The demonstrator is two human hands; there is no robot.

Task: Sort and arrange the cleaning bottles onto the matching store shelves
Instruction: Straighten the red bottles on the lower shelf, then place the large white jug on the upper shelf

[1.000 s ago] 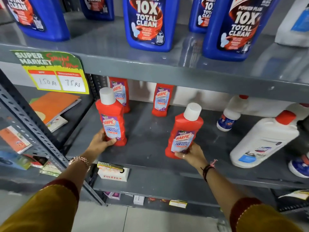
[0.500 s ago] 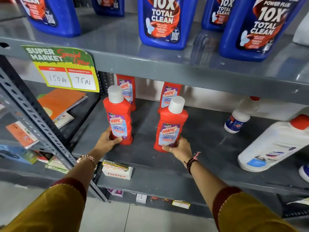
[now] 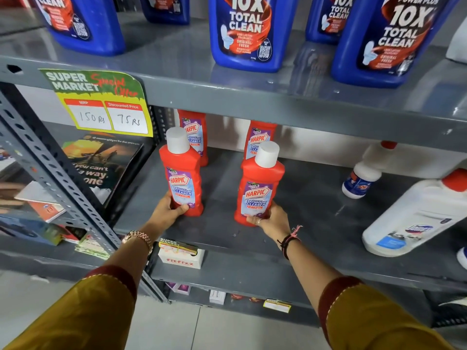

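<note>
Two red Harpic bathroom cleaner bottles stand upright near the front of the grey middle shelf [image 3: 316, 198], each held low at its base: the left bottle [image 3: 182, 178] by the left hand [image 3: 169, 210], whose fingers wrap round the lower label, and the right bottle [image 3: 260, 188] by the right hand [image 3: 271, 219], closed round its foot. The low grips look meant to steady and slide the bottles upright, labels facing out. Directly behind them, at the back of the shelf, stand two more red Harpic bottles [image 3: 195, 133], so the front pair appears to be lining up as a second row of the same product. Further right on the same shelf lie white bottles with red caps [image 3: 414, 221], tipped on their sides and apparently not yet sorted. On the shelf above stand blue toilet cleaner bottles [image 3: 246, 34], and a yellow price tag [image 3: 101, 104] hangs from its edge.
</note>
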